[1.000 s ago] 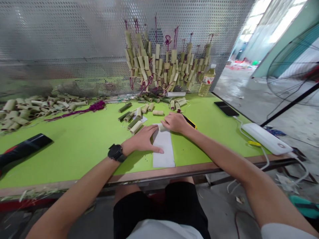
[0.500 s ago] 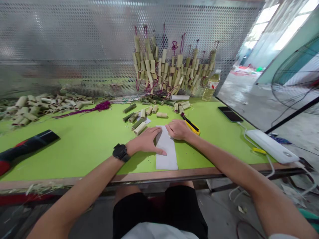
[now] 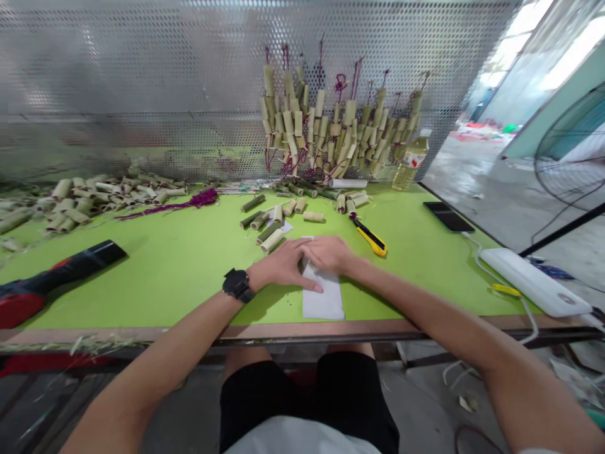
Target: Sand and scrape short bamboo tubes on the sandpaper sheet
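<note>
A folded white sheet of paper (image 3: 324,306) lies on the green tabletop before me. My left hand (image 3: 286,261) rests flat on its left edge, thumb spread away from the fingers. Over the paper's upper part is my right hand (image 3: 329,254), its fingers curled together and slightly blurred, touching the left fingertips. Whatever the right fingers pinch is hidden. Just beyond the left hand lie several short bamboo tubes (image 3: 273,241). A yellow and black utility knife (image 3: 371,237) rests to the right of the right hand.
Strung bamboo pieces (image 3: 350,126) hang on the perforated metal panel (image 3: 142,82). A heap of bamboo tubes (image 3: 80,205) and purple cord (image 3: 203,198) lie at left, near a red and black tool (image 3: 61,274). At right are a bottle (image 3: 410,165), a phone (image 3: 449,217) and a white power strip (image 3: 534,282).
My right hand has slid left across the paper and now meets the left fingers. The left hand keeps its place on the paper. The whole view has shifted slightly.
</note>
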{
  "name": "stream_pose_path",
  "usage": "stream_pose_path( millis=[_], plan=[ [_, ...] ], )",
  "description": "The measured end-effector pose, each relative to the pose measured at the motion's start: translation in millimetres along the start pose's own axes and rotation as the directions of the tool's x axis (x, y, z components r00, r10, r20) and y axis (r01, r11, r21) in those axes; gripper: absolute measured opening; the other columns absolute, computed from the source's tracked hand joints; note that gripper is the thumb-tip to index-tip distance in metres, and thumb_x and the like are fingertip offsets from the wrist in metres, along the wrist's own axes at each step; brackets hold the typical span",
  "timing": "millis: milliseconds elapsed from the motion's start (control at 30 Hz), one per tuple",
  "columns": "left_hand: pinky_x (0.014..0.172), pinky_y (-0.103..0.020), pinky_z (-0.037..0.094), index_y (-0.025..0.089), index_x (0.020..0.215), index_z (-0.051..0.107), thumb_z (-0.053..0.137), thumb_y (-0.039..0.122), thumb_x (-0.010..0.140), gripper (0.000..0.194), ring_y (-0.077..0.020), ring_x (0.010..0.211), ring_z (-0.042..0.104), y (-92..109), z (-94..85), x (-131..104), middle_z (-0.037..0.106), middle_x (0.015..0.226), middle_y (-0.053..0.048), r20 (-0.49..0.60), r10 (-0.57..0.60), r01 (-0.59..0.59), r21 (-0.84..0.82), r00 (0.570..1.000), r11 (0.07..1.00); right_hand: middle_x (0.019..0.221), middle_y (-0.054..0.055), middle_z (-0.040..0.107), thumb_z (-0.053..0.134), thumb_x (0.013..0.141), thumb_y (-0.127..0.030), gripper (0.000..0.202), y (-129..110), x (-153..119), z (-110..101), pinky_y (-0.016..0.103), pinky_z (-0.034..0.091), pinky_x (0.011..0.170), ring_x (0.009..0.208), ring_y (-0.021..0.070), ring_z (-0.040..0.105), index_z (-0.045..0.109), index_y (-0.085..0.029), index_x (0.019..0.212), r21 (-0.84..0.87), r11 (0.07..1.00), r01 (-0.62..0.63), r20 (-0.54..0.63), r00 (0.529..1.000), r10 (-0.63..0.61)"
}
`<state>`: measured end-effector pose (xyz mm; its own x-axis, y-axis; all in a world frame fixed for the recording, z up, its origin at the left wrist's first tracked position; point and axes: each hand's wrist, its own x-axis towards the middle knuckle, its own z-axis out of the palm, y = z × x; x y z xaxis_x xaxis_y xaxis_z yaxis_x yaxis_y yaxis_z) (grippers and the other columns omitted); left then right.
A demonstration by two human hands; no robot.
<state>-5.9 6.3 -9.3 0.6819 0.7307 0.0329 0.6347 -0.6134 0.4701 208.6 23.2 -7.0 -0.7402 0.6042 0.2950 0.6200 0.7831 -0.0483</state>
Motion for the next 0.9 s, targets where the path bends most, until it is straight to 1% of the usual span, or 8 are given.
stream_pose_path(
  millis=[100, 167, 300, 400, 567, 667, 767, 900],
  plan=[
    [0.138, -0.061, 0.035, 0.020, 0.182, 0.041, 0.078, 0.108, 0.072, 0.145, -0.0528, 0.168, 0.045, 6.3, -4.9, -1.5, 0.042, 0.188, -0.022, 0.046, -0.063, 0.062, 0.029, 0.997, 0.998, 0.095, 0.016, 0.086, 0.040, 0.122, -0.031, 0.056, 13.9, 2.9, -11.4, 0.037, 0.048, 0.078, 0.087, 0.0264, 0.073, 0.086, -0.014, 0.094, -0.053, 0.983, -0.174, 0.078, 0.981, 0.177],
    [0.140, -0.060, 0.033, 0.019, 0.185, 0.035, 0.076, 0.109, 0.072, 0.150, -0.0539, 0.171, 0.040, 10.5, -7.6, -2.3, 0.036, 0.191, -0.022, 0.069, -0.089, 0.086, 0.054, 0.994, 0.995, 0.089, 0.016, 0.083, 0.037, 0.123, -0.033, 0.060, 25.0, 1.9, -22.7, 0.037, 0.045, 0.076, 0.082, 0.0254, 0.070, 0.082, -0.015, 0.087, -0.071, 0.962, -0.262, 0.084, 0.960, 0.267],
    [0.141, -0.060, 0.031, 0.016, 0.184, 0.035, 0.074, 0.110, 0.071, 0.152, -0.0553, 0.174, 0.035, 13.1, -9.1, -3.3, 0.031, 0.193, -0.022, 0.088, -0.120, 0.116, 0.055, 0.989, 0.992, 0.082, 0.015, 0.077, 0.033, 0.123, -0.037, 0.067, 32.0, -5.9, -37.2, 0.037, 0.039, 0.070, 0.069, 0.0222, 0.059, 0.076, -0.017, 0.077, -0.089, 0.929, -0.358, 0.113, 0.923, 0.367],
    [0.141, -0.063, 0.032, 0.017, 0.184, 0.037, 0.075, 0.110, 0.072, 0.150, -0.0543, 0.172, 0.038, 10.5, -7.6, -3.7, 0.034, 0.192, -0.022, 0.074, -0.085, 0.083, 0.029, 0.994, 0.996, 0.080, 0.015, 0.075, 0.034, 0.123, -0.040, 0.067, 22.8, -13.8, -36.0, 0.038, 0.035, 0.068, 0.065, 0.0213, 0.055, 0.075, -0.017, 0.075, -0.076, 0.946, -0.316, 0.156, 0.933, 0.324],
    [0.140, -0.063, 0.032, 0.018, 0.181, 0.041, 0.078, 0.107, 0.073, 0.145, -0.0522, 0.171, 0.040, 5.9, -4.7, -3.2, 0.038, 0.190, -0.023, 0.039, -0.041, 0.040, 0.013, 0.998, 0.999, 0.087, 0.017, 0.079, 0.036, 0.124, -0.041, 0.063, 8.9, -17.8, -28.6, 0.038, 0.036, 0.072, 0.073, 0.0237, 0.062, 0.079, -0.016, 0.085, -0.089, 0.969, -0.229, 0.154, 0.958, 0.241],
    [0.142, -0.064, 0.027, 0.019, 0.183, 0.037, 0.077, 0.108, 0.072, 0.148, -0.0519, 0.174, 0.035, 6.8, -4.7, -2.3, 0.033, 0.192, -0.021, 0.071, -0.072, 0.071, 0.019, 0.995, 0.997, 0.088, 0.017, 0.080, 0.037, 0.125, -0.039, 0.063, 11.5, -9.4, -27.6, 0.037, 0.035, 0.071, 0.077, 0.0235, 0.064, 0.079, -0.016, 0.084, -0.126, 0.952, -0.278, 0.112, 0.950, 0.292],
    [0.144, -0.063, 0.024, 0.016, 0.185, 0.031, 0.074, 0.110, 0.070, 0.155, -0.0525, 0.177, 0.029, 9.0, -5.4, -1.8, 0.026, 0.195, -0.022, 0.099, -0.127, 0.123, 0.042, 0.987, 0.992, 0.090, 0.016, 0.081, 0.038, 0.125, -0.037, 0.060, 15.7, -0.4, -24.6, 0.034, 0.033, 0.069, 0.077, 0.0216, 0.063, 0.079, -0.015, 0.087, -0.104, 0.941, -0.323, 0.054, 0.943, 0.329],
    [0.141, -0.060, 0.031, 0.016, 0.184, 0.033, 0.073, 0.109, 0.073, 0.150, -0.0520, 0.173, 0.036, 9.8, -6.1, -2.2, 0.032, 0.192, -0.022, 0.095, -0.117, 0.113, 0.047, 0.989, 0.993, 0.086, 0.012, 0.079, 0.044, 0.124, -0.039, 0.056, 19.1, -6.2, -18.1, 0.033, 0.030, 0.067, 0.076, 0.0205, 0.060, 0.079, -0.017, 0.086, -0.037, 0.981, -0.189, 0.033, 0.981, 0.190]
  ],
)
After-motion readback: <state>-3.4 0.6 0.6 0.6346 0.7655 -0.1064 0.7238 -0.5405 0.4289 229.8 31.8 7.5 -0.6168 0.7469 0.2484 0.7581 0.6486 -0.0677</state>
